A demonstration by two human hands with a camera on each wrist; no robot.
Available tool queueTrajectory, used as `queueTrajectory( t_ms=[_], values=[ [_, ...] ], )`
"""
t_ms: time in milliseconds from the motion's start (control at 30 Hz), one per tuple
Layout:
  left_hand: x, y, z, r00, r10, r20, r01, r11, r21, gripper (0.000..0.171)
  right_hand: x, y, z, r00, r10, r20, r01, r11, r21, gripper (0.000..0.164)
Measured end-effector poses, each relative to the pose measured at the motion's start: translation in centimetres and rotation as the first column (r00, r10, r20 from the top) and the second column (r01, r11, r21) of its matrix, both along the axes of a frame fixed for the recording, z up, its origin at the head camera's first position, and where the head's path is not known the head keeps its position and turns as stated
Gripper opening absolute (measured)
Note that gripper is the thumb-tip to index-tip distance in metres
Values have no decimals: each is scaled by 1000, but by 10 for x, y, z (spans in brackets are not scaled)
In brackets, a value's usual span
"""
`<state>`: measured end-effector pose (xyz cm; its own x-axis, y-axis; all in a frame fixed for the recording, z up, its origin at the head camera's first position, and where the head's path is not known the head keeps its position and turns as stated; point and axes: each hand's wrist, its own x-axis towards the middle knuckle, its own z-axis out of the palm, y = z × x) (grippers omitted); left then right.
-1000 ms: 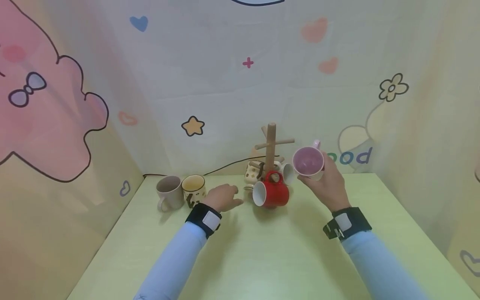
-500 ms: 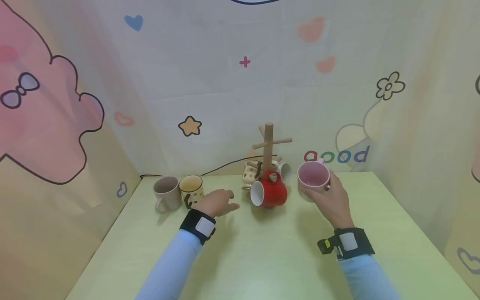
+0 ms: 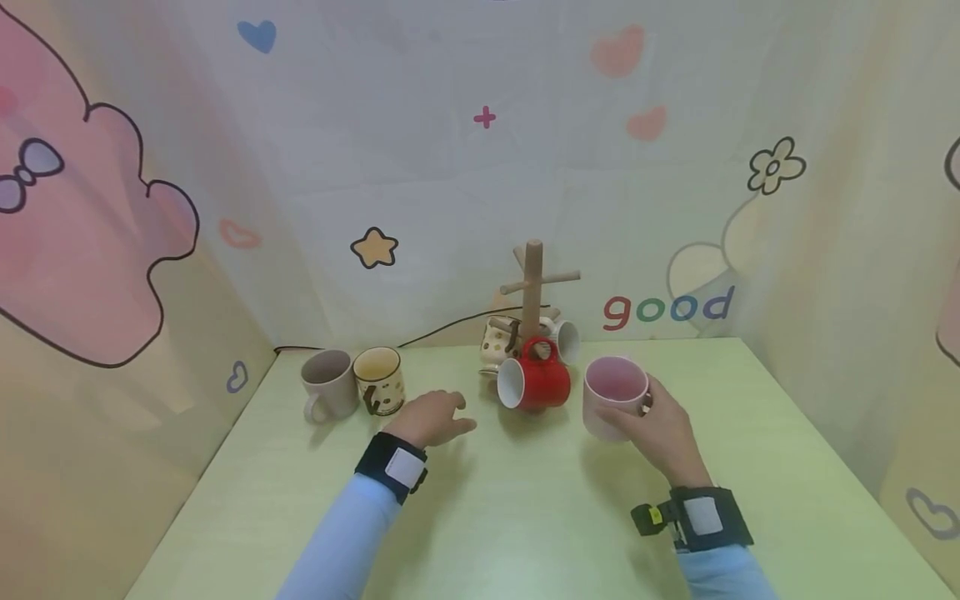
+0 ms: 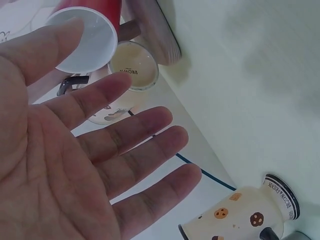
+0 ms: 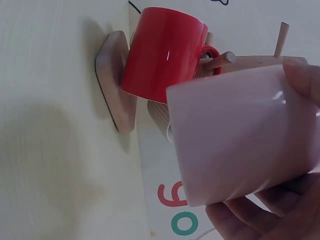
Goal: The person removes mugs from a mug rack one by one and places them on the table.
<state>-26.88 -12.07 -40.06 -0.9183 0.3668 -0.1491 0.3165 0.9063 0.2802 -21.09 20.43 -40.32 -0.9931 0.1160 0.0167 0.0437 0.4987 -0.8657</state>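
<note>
Writing on the backdrop: the whole word "good" stands clear on the backdrop; a second ago its first letter was hidden.
Writing on the hanging cream mug: "BROWN" shows on the base of the hanging cream mug, upside down in my left wrist view.
Writing on the standing cream mug: the standing cream mug carries a dark-edged band with tiny lettering, seemingly "BROWN & FRIENDS".
Pink mug: the plain pink mug is mouth up, right of the red mug, apparently just clear of the desk; it has come down from beside the upper pegs of the wooden rack.
Right hand: my right hand holds the pink mug between thumb and fingers.
Left hand: my left hand is spread and holds nothing, near the standing cream mug, much as before.
Red mug: hangs by its handle from a rack peg.
Grey mug: the grey mug stands beside the standing cream mug.
</note>
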Motion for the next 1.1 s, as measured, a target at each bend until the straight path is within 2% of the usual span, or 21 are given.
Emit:
queueTrajectory(
  t_ms=[167, 300, 400, 533, 667, 767, 900, 1000, 1100],
  values=[
    [4, 2, 1, 1000, -7, 11, 6, 1000, 15, 45, 2, -1, -3, 998, 54, 33, -55, 998, 12, 95],
    [5, 5, 0, 999, -32, -10, 32, 999, 23, 45, 3, -2, -4, 991, 124, 51, -125, 992, 12, 93],
    [6, 7, 1, 998, -51, -26, 52, 998, 33, 45, 5, -3, -4, 979, 191, 71, -192, 981, -3, 88],
    [9, 11, 5, 996, -80, -34, 81, 996, 48, 46, 7, -6, -6, 952, 294, 85, -292, 956, -39, 79],
    [11, 16, 8, 994, -105, -41, 107, 993, 55, 47, 7, -11, -10, 906, 415, 85, -408, 909, -91, 72],
    [13, 20, 9, 992, -121, -47, 124, 990, 66, 49, 6, -15, -13, 851, 520, 74, -508, 851, -137, 66],
    [16, 25, 11, 982, -173, -81, 180, 979, 92, 52, 4, -21, -17, 773, 631, 57, -614, 768, -182, 62],
    [20, 28, 12, 973, -213, -87, 222, 969, 111, 56, 3, -27, -18, 740, 671, 56, -648, 732, -208, 67],
    [24, 31, 13, 968, -242, -65, 248, 963, 106, 58, 3, -31, -18, 726, 684, 70, -657, 721, -220, 73]
  ],
)
